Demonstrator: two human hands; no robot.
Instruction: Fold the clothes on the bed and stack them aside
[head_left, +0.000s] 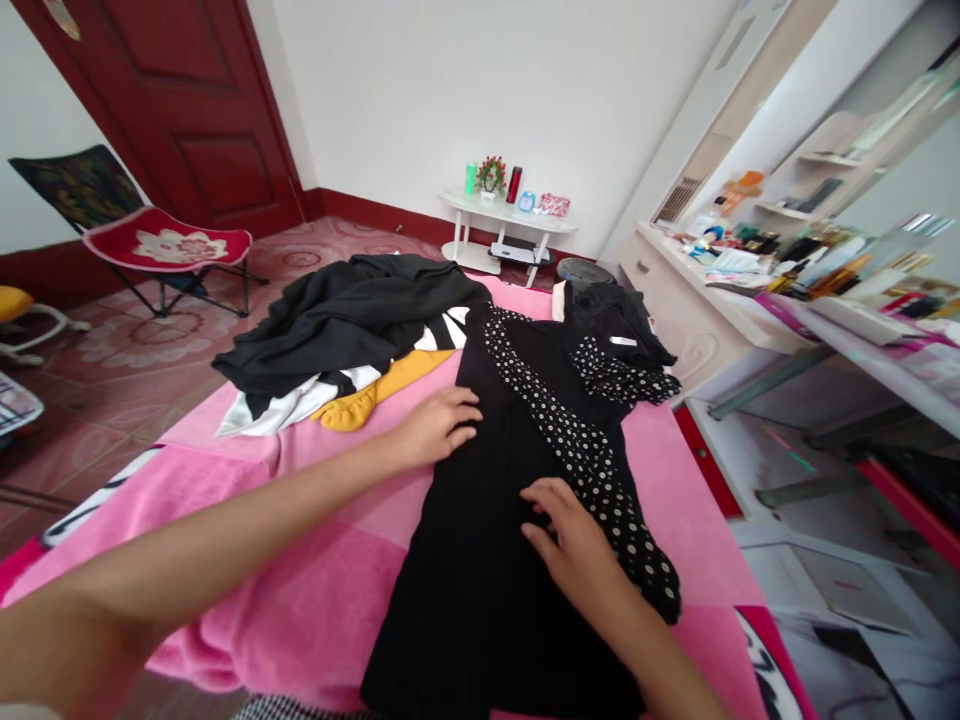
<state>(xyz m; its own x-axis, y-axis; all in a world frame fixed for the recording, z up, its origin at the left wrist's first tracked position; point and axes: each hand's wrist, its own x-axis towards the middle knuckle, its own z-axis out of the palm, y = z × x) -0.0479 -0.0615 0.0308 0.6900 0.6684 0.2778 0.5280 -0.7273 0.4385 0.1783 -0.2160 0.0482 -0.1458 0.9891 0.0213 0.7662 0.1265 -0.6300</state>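
Both my hands lie flat on one black dress (487, 560), which is spread lengthwise on the pink blanket (300, 600) in front of me. My right hand (574, 545) rests open on the middle of the dress, fingers loosely spread, just beside the dotted sleeve (592, 460) folded down across it. My left hand (439, 425) presses the dress's left edge at the waist, fingers extended together, pinching nothing. A second dotted sleeve (626, 380) lies out to the right near the collar. Beyond my left hand sits one heap of clothes (337, 330): a black garment on top, a black-and-white one and a yellow one beneath. Another dark garment (611, 315) lies past the collar. Farther off stand one red folding chair (165, 250), one white side table (506, 225) with small bottles, and a cluttered dresser (720, 290) to the right.
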